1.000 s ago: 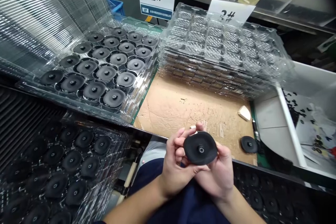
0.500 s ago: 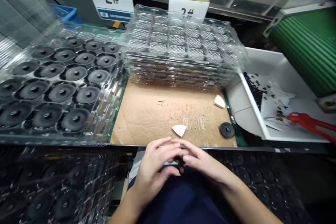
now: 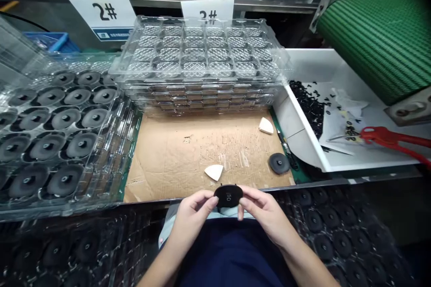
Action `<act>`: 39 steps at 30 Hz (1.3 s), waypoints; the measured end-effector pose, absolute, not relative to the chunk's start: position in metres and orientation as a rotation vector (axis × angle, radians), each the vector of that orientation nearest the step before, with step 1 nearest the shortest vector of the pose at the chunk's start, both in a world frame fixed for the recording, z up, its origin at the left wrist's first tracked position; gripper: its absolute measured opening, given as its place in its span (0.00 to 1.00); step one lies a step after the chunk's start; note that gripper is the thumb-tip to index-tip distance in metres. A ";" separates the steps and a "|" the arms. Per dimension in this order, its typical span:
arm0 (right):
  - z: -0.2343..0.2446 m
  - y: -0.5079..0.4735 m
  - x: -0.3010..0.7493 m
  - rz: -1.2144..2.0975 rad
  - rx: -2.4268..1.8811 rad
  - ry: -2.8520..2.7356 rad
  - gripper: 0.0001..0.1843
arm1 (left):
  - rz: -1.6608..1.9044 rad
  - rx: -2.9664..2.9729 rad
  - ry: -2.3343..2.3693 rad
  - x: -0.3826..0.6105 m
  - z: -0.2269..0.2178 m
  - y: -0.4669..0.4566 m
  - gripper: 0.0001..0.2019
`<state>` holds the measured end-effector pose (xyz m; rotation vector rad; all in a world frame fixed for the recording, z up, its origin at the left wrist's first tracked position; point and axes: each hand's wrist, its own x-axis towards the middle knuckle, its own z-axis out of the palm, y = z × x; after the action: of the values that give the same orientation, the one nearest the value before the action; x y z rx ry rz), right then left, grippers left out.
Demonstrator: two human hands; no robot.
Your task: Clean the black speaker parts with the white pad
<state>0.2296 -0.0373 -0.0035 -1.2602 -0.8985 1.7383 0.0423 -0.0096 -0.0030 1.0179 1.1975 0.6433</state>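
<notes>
A black round rubber disc (image 3: 228, 195) is held edge to edge between both hands, just in front of the table's near edge and above my lap. My left hand (image 3: 191, 217) pinches its left rim, fingers curled. My right hand (image 3: 264, 213) pinches its right rim. The disc's flat side, with a small pale marking, faces up. On the cardboard sheet (image 3: 175, 152) just beyond lie a white wedge-shaped piece (image 3: 214, 171), a second white wedge (image 3: 266, 125) farther right, and a loose black disc (image 3: 279, 163).
A clear tray (image 3: 116, 143) filled with black discs sits at the left. A stack of empty clear trays (image 3: 202, 60) stands behind the cardboard. At the right, a white bin (image 3: 303, 130) holds black scraps and red-handled scissors (image 3: 387, 136); a green conveyor (image 3: 377, 27) rises behind. More disc trays lie below.
The view has swung right, bringing the bin and conveyor in. My hands folded over the disc, then opened it out again, now showing the flat marked side instead of the hub side.
</notes>
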 end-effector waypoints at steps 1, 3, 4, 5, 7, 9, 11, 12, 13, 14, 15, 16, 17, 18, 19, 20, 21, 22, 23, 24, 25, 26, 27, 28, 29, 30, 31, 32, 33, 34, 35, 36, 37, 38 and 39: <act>-0.005 -0.036 0.231 1.712 -1.275 -0.900 0.19 | 0.625 1.004 1.171 0.045 -0.003 -0.009 0.13; -0.007 -0.035 0.232 1.678 -1.296 -0.894 0.18 | 0.595 0.951 1.115 0.049 -0.001 -0.008 0.15; -0.009 -0.034 0.232 1.669 -1.302 -0.885 0.19 | 0.583 0.925 1.090 0.051 0.000 -0.008 0.17; -0.010 -0.034 0.232 1.662 -1.305 -0.875 0.21 | 0.575 0.901 1.070 0.053 0.001 -0.009 0.17; -0.012 -0.033 0.232 1.653 -1.307 -0.858 0.23 | 0.571 0.864 1.045 0.055 0.002 -0.010 0.17; -0.014 -0.032 0.231 1.642 -1.302 -0.849 0.25 | 0.575 0.842 1.034 0.056 0.003 -0.011 0.17; -0.014 -0.032 0.231 1.636 -1.294 -0.844 0.25 | 0.584 0.830 1.029 0.056 0.004 -0.011 0.18; -0.013 -0.032 0.231 1.637 -1.290 -0.844 0.25 | 0.587 0.826 1.025 0.056 0.004 -0.010 0.18; -0.013 -0.033 0.231 1.638 -1.286 -0.845 0.25 | 0.591 0.822 1.022 0.056 0.005 -0.010 0.19; -0.012 -0.033 0.231 1.640 -1.281 -0.847 0.24 | 0.595 0.818 1.019 0.056 0.006 -0.009 0.19; -0.011 -0.033 0.230 1.642 -1.276 -0.851 0.24 | 0.599 0.814 1.016 0.055 0.006 -0.009 0.20; -0.010 -0.032 0.230 1.642 -1.271 -0.856 0.24 | 0.605 0.812 1.014 0.054 0.007 -0.008 0.19; -0.009 -0.032 0.229 1.642 -1.266 -0.863 0.24 | 0.611 0.810 1.012 0.054 0.008 -0.008 0.19; -0.008 -0.031 0.229 1.642 -1.263 -0.870 0.24 | 0.617 0.808 1.011 0.053 0.009 -0.008 0.19; -0.007 -0.031 0.228 1.641 -1.262 -0.876 0.24 | 0.621 0.807 1.010 0.052 0.009 -0.008 0.19; -0.005 -0.030 0.228 1.640 -1.262 -0.881 0.24 | 0.623 0.802 1.005 0.051 0.010 -0.008 0.19; -0.004 -0.030 0.227 1.638 -1.263 -0.885 0.24 | 0.626 0.790 0.997 0.051 0.010 -0.008 0.19; -0.002 -0.030 0.227 1.636 -1.265 -0.886 0.24 | 0.628 0.771 0.986 0.050 0.011 -0.009 0.19; 0.000 -0.030 0.226 1.636 -1.266 -0.885 0.24 | 0.630 0.748 0.975 0.049 0.011 -0.010 0.19; 0.001 -0.031 0.226 1.636 -1.266 -0.881 0.24 | 0.631 0.723 0.965 0.048 0.012 -0.011 0.19; 0.003 -0.031 0.226 1.641 -1.266 -0.875 0.24 | 0.632 0.701 0.960 0.048 0.012 -0.012 0.19; 0.005 -0.032 0.225 1.647 -1.266 -0.866 0.24 | 0.632 0.686 0.959 0.047 0.013 -0.013 0.20; 0.006 -0.033 0.224 1.656 -1.265 -0.855 0.24 | 0.632 0.678 0.960 0.046 0.014 -0.013 0.20; 0.008 -0.033 0.223 1.666 -1.263 -0.842 0.25 | 0.635 0.674 0.961 0.046 0.015 -0.014 0.20; 0.009 -0.034 0.222 1.676 -1.259 -0.827 0.25 | 0.640 0.669 0.960 0.045 0.016 -0.015 0.20; 0.011 -0.034 0.221 1.688 -1.252 -0.810 0.25 | 0.647 0.663 0.955 0.044 0.017 -0.015 0.19; 0.012 -0.033 0.220 1.702 -1.243 -0.792 0.25 | 0.653 0.654 0.947 0.044 0.018 -0.016 0.19; 0.013 -0.033 0.218 1.716 -1.233 -0.772 0.26 | 0.659 0.645 0.940 0.043 0.019 -0.016 0.18; 0.014 -0.032 0.217 1.733 -1.222 -0.754 0.26 | 0.663 0.636 0.935 0.043 0.020 -0.017 0.18; 0.015 -0.032 0.216 1.749 -1.211 -0.735 0.26 | 0.668 0.629 0.931 0.042 0.021 -0.017 0.18; 0.016 -0.031 0.215 1.765 -1.200 -0.716 0.25 | 0.672 0.625 0.927 0.042 0.021 -0.017 0.18; 0.016 -0.031 0.214 1.779 -1.191 -0.697 0.25 | 0.676 0.623 0.925 0.042 0.022 -0.017 0.18; 0.017 -0.031 0.213 1.792 -1.184 -0.678 0.25 | 0.680 0.620 0.923 0.042 0.022 -0.018 0.18; 0.017 -0.031 0.213 1.802 -1.178 -0.659 0.25 | 0.680 0.619 0.918 0.041 0.022 -0.018 0.18; 0.017 -0.031 0.212 1.811 -1.174 -0.641 0.25 | 0.681 0.617 0.911 0.041 0.021 -0.018 0.18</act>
<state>0.2123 -0.0313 0.0174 -1.1742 -0.6409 1.8106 0.0414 -0.0180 0.0213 0.6168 0.9114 0.6806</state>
